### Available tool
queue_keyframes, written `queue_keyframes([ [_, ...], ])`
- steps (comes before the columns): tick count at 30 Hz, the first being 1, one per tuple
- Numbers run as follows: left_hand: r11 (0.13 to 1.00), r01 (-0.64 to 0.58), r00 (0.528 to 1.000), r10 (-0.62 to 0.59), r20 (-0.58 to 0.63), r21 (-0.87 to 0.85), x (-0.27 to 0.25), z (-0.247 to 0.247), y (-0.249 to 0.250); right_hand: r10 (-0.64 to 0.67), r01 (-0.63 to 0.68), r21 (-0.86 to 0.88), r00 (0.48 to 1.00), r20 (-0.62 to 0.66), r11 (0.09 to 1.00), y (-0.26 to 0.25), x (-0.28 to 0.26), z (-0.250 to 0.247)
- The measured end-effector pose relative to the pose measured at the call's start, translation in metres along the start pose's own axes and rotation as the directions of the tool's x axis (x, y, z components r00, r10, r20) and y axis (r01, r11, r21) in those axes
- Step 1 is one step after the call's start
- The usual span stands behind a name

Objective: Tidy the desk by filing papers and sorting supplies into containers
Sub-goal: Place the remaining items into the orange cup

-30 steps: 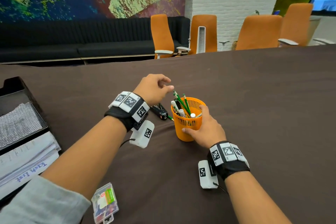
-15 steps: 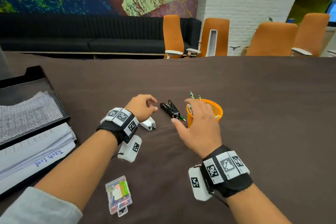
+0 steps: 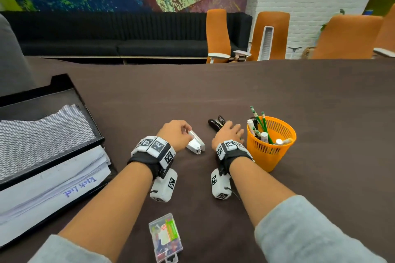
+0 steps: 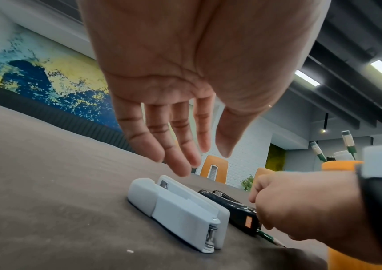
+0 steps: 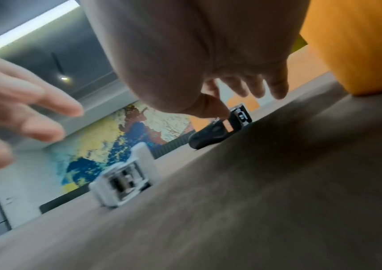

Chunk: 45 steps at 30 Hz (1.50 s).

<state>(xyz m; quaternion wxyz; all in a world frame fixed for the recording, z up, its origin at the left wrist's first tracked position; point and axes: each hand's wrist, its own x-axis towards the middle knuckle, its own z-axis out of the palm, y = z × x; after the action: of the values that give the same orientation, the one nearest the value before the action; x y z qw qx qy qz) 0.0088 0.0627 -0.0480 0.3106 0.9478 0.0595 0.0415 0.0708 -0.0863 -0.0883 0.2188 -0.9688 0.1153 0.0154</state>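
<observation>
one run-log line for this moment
left hand: open over white stapler | right hand: at black stapler, grip unclear | orange cup: holds pens

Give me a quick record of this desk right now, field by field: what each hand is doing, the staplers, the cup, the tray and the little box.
left hand: open, fingers above the white stapler
right hand: fingers on the black stapler; grip unclear
white stapler: lying flat on the brown table
black stapler: beside the white one, near the cup
orange mesh cup: upright, holds pens and pencils
black paper tray: left side, papers in lower tier
clear plastic box: near edge, small supplies inside
</observation>
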Motion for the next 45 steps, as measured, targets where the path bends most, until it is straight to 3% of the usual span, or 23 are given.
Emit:
queue_keyframes([
  [3,0.998,-0.004,1.0,0.005,0.009,-0.059,0.006,0.004,0.003,0.083,-0.082,-0.016,0.994,0.071,0.997,0.002,0.018,-0.001],
  [10,0.997,-0.012,0.999,0.015,0.043,-0.076,0.012,0.015,0.006,-0.012,0.02,-0.136,0.998,0.061,0.99,0.004,0.025,-0.016],
  [14,0.996,-0.017,0.998,0.022,0.06,-0.088,0.009,0.022,0.007,0.037,-0.031,-0.07,0.996,0.082,0.997,0.004,0.018,-0.016],
  [19,0.994,-0.014,1.0,0.016,0.016,-0.109,0.01,0.017,0.006,0.119,-0.142,0.095,0.97,0.214,0.985,0.01,-0.013,-0.018],
  [24,0.984,-0.029,0.999,0.023,-0.037,-0.179,0.007,0.018,0.019,-0.034,0.029,0.018,0.951,0.307,0.999,0.042,-0.064,-0.029],
  [28,0.975,-0.126,0.992,0.126,-0.011,-0.186,-0.006,0.026,0.044,-0.124,0.141,-0.032,0.939,0.321,0.989,0.075,-0.095,-0.055],
  [33,0.955,-0.229,0.968,0.244,0.058,-0.188,-0.01,0.034,0.076,-0.292,0.248,0.212,0.933,0.209,0.945,0.106,-0.119,-0.112],
  [38,0.942,-0.265,0.945,0.296,0.14,-0.204,-0.013,0.05,0.104,-0.354,0.374,0.424,0.926,-0.128,0.825,0.111,-0.101,-0.186],
  [42,0.97,-0.204,0.971,0.218,0.103,-0.135,-0.01,0.067,0.107,-0.348,0.422,0.343,0.901,-0.257,0.839,0.106,-0.061,-0.207],
  [45,0.979,-0.193,0.971,0.201,0.128,-0.07,-0.009,0.074,0.101,-0.343,0.378,0.164,0.917,-0.205,0.911,0.104,-0.041,-0.19],
])
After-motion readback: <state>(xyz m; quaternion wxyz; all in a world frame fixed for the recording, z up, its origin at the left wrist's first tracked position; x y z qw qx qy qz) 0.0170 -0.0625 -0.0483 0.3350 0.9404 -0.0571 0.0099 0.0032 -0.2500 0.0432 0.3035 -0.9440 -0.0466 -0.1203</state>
